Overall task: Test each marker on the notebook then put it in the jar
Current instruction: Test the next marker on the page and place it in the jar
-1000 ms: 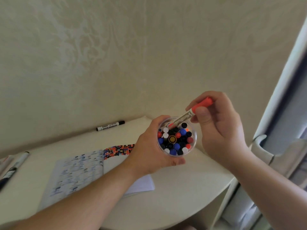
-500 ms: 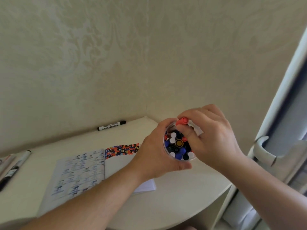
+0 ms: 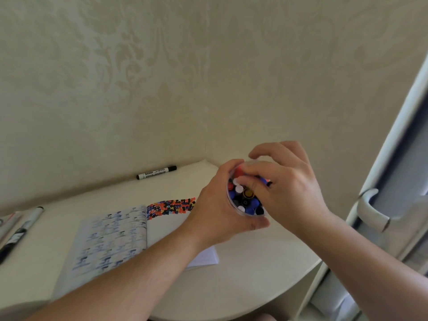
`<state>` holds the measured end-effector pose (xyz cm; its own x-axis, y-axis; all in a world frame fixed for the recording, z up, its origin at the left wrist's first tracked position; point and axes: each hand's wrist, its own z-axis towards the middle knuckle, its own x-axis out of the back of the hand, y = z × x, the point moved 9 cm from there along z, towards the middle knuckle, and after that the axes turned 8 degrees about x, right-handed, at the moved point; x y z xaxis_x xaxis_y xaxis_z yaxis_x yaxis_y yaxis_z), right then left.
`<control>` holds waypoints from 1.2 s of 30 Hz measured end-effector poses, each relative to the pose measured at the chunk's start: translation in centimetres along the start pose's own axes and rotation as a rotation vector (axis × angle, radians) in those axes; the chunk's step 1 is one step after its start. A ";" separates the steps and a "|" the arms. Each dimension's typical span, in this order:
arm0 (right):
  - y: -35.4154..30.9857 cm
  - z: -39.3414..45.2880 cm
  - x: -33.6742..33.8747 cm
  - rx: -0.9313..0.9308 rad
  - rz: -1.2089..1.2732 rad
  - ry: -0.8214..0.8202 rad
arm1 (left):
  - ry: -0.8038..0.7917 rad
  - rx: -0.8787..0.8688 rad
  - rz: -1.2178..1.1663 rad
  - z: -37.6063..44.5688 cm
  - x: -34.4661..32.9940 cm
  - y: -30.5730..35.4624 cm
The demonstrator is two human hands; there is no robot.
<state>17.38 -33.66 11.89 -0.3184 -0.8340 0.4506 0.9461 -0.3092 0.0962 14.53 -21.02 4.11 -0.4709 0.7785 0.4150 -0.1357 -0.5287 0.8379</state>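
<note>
While packed with capped markers (image 3: 245, 200):
Jar (image 3: 240, 213): above bench (image 3: 254, 269), beside notebook (image 3: 129, 232).
Left hand (image 3: 217, 205): grip wraps jar.
Right hand (image 3: 284, 188): fingers (image 3: 249, 172) curled, pressing red marker (image 3: 238, 172) at rim.

Both hands: left (image 3: 216, 206) curled, right (image 3: 286, 188) fingers bent downward.

Both forearms are bare to the frame edge, with no sleeves showing. The left hand (image 3: 217, 205) and right hand (image 3: 289, 193) wear nothing: bare fingers (image 3: 259, 154), bare wrists.
</note>
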 end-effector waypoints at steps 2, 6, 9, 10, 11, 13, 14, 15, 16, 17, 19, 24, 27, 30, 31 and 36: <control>0.0 0.1 -1.4 -0.072 -0.039 -0.228 | 0.032 0.026 -0.061 0.3 0.8 -0.4; 0.7 -0.1 -4.0 -0.231 -0.085 -0.610 | 0.033 0.034 -0.067 1.1 1.3 -0.7; 1.2 0.0 -5.0 -0.250 -0.081 -0.686 | 0.000 0.062 -0.068 2.4 0.9 -1.7; 1.4 0.1 -5.3 -0.254 -0.061 -0.698 | -0.019 0.078 -0.076 2.9 0.7 -2.0; 1.6 0.1 -5.6 -0.264 -0.038 -0.703 | -0.046 0.095 -0.071 3.3 0.6 -2.1; 2.6 0.4 -6.0 -0.319 0.020 -0.656 | -0.132 0.095 -0.033 4.1 0.6 -2.0; 3.5 0.7 -6.2 -0.366 0.058 -0.594 | -0.174 0.076 0.021 4.3 0.9 -1.8; 4.6 0.8 -6.4 -0.417 0.092 -0.526 | -0.197 0.062 0.112 4.7 1.5 -2.2; 5.6 0.9 -6.7 -0.456 0.108 -0.474 | -0.202 0.064 0.236 5.1 2.4 -3.2; 6.6 0.8 -7.2 -0.478 0.105 -0.447 | -0.190 0.094 0.370 5.7 3.7 -4.9; 7.7 0.6 -8.4 -0.481 0.094 -0.431 | -0.102 0.189 0.554 7.2 7.4 -9.4; 7.7 1.4 -9.9 -0.370 0.019 -0.376 | 0.037 0.425 0.868 9.4 15.7 -18.4; 5.3 2.4 -8.5 -0.191 -0.021 -0.225 | 0.036 0.436 0.987 10.0 17.0 -20.9; -0.4 2.7 -5.5 0.115 0.038 0.124 | 0.079 0.374 1.065 10.5 17.0 -21.3; -2.3 2.5 -5.5 0.180 0.086 0.163 | 0.090 0.372 1.060 10.5 17.0 -21.4; -5.1 1.6 -13.5 -0.099 0.518 -0.220 | 0.085 0.327 0.726 9.0 16.4 -19.7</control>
<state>16.97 -20.05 6.75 0.2158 -0.7767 0.5918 0.9619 0.0650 -0.2655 17.33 5.22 -2.39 -0.4105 0.2422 0.8791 0.4863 -0.7574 0.4357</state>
